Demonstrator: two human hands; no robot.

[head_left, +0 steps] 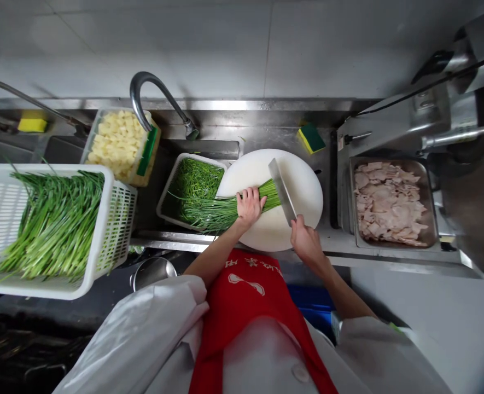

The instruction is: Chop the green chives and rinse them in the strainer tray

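A bunch of long green chives (221,212) lies across a round white cutting board (303,180), its leafy ends trailing left over a white basket of cut greens (199,178). My left hand (250,206) presses on the bunch with its fingers bent over the stalks. In my right hand (305,238) is the handle of a cleaver (281,190), its blade upright against the right-hand ends of the stalks. The fingers of my right hand are wrapped round the handle.
A large white basket of chives (121,219) stands at the left, near a tub of pale peeled pieces (116,142). A faucet (153,79) arches behind. Sponges (312,138) lie at the back. Sliced meat (389,202) fills a metal tray at the right.
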